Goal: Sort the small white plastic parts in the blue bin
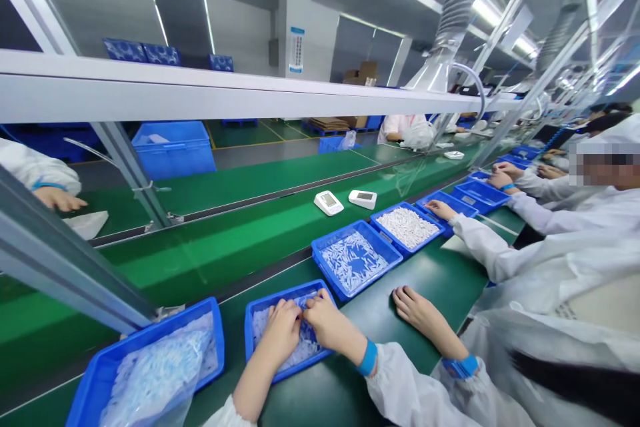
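Note:
My left hand (283, 329) and my right hand (327, 320) come together over a blue tray (250, 347) of small translucent white pieces. Fingers on both hands are bent and pinched close to each other. Whatever sits between the fingertips is too small and too covered to make out. A blue band (369, 357) circles my right wrist. Just beyond, to the right, stands a blue tray (320, 260) of slim pale pieces (355, 259). At the left, another blue tray (219, 327) holds a clear plastic bag (165, 367) of pale blue pieces.
A co-worker's hand (417, 310) rests on the green table (400, 273) to my right. Behind the trays runs a green conveyor belt (260, 227) carrying white devices with screens (329, 203). A tray of white pieces (407, 227) sits further right. A metal post (75, 233) rises at left.

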The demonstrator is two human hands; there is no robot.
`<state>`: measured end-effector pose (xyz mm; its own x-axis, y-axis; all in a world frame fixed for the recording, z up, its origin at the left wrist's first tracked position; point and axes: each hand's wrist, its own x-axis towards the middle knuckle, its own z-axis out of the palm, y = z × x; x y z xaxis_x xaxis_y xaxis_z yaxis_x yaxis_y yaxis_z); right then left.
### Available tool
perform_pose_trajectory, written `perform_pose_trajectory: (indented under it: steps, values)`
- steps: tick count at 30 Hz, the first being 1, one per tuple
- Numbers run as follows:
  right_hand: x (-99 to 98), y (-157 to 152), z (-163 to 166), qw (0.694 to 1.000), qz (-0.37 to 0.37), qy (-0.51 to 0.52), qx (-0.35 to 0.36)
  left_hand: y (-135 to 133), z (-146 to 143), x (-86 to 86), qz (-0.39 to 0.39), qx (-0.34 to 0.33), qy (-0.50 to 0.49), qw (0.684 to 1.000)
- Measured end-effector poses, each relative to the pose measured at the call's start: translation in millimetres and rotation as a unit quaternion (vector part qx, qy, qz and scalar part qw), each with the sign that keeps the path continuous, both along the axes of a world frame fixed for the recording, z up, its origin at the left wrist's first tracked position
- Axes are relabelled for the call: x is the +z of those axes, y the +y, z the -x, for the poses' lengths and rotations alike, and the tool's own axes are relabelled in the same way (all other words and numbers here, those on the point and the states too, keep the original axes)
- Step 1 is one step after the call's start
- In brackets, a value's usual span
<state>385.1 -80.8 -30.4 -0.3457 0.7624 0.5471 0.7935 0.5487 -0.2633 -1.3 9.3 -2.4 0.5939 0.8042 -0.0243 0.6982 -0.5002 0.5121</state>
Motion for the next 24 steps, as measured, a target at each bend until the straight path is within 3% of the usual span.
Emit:
perform_pose_trajectory:
  steps: [6,9,12,15,18,24]
  values:
    - [18.3,-8,10,1.0,0.017,0.013,-0.018,0,2,1.4,-0.009,-0.007,0.019,1.0]
    - [34.7,-9,36,0.999,0.035,0.021,-0.023,0,3,2.4,-0.011,-0.01,0.027,1.0]
    - [41.7,7,102,0.997,0.062,0.028,-0.035,0,3,2.1,-0.007,-0.014,0.038,0.999]
    - [35.4,39,185,0.995,0.088,0.022,-0.043,0,4,0.5,-0.001,-0.012,0.05,0.999]
    - [28.7,62,232,0.993,0.094,0.014,-0.064,-2,4,0.0,-0.001,-0.006,0.063,0.998]
    - [28.0,63,230,0.992,0.082,-0.037,-0.088,-3,4,-6.8,-0.008,-0.014,0.1,0.995]
